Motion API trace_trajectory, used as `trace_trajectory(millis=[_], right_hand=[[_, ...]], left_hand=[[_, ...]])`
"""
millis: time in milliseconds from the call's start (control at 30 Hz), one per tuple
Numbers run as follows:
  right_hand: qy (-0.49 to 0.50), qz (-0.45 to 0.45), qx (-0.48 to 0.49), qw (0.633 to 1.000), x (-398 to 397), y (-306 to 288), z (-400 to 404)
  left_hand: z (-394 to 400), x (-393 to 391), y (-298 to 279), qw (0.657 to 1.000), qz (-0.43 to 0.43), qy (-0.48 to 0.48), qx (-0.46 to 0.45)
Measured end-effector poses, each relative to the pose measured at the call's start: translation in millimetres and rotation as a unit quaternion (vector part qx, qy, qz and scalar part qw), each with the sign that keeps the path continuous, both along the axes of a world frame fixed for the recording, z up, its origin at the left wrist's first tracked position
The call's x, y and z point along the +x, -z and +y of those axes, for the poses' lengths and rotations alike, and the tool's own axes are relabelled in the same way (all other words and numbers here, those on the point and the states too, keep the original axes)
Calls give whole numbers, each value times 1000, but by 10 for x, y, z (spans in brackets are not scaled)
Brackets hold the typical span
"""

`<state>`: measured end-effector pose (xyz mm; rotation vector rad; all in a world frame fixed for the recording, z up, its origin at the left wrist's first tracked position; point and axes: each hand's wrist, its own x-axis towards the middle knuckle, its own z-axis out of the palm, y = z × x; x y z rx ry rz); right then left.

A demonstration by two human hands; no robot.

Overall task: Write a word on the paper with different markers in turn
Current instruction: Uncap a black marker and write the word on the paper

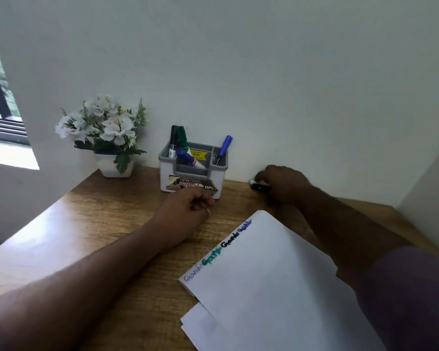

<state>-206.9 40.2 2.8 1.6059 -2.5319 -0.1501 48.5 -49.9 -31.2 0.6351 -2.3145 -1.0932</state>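
— Where's the paper?

— The white paper (271,282) lies at an angle in the lower right of the frame, on the wooden desk (94,224), with another sheet's corner showing beneath its lower edge. Along its upper left edge runs a row of words (217,249), one each in thin blue, green, black and thick blue ink. The first reads roughly "Ganz"; the others look like the same word but are too smeared to be sure.

— And the hands?

— The left hand (188,211) rests on the desk at centre frame, fingers curled into a loose fist just in front of the organiser; I can't make out anything inside it. The right hand (281,183) reaches out to the desk's far edge by the wall, right of centre, knuckles up, fingers closed over a small black and white object (259,184), largely hidden. I can't tell what it is.

— The markers?

— In the grey and white organiser (193,171) above centre: a black marker (173,140) and a green marker (182,138) upright at the left, a blue marker (188,157) lying tilted in the middle, and a blue pen (223,149) leaning in the right compartment.

— Any labels?

— A yellow price sticker (197,155) reads "49.00". The front label shows "OPL", the rest hidden by the left hand.

— Anything else?

— A white pot of white flowers (104,127) at left, and a window (0,97) at the frame's left edge.
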Motion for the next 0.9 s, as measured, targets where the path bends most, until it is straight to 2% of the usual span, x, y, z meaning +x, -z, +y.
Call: trace_trajectory(millis=[167, 300, 500, 567, 600, 633, 667, 733, 767, 800, 900], right_hand=[[-26, 39, -22, 999, 143, 50, 42], [-17, -31, -15, 999, 149, 11, 34], [-15, -90, -3, 996, 117, 1, 26], [-23, -87, -43, 995, 149, -67, 40], [-35, -100, -96, 990, 195, -136, 54], [-50, -144, -170, 974, 277, -219, 84], [-64, -218, -250, 941, 397, -310, 135], [-99, -395, -372, 834, 714, -465, 285], [-116, -452, -402, 788, 861, -499, 362], [-131, -481, -417, 760, 977, -489, 420], [-155, -519, -400, 739, 1189, -349, 474]], left_hand=[[27, 3, -23, 1000, -2, -7, -18], [41, 7, -29, 1000, 2, -7, -18], [47, 8, -31, 1000, -5, -7, -18], [41, 8, -32, 1000, 0, -4, -21], [43, 10, -37, 1000, 5, -2, -26], [55, 15, -45, 999, 12, 1, -33], [80, 18, -56, 999, 23, 5, -45], [143, 32, -68, 997, 53, 17, -61], [181, 39, -79, 996, 68, 23, -59], [210, 42, -89, 995, 80, 27, -53], [247, 55, -104, 990, 113, 48, -64]])
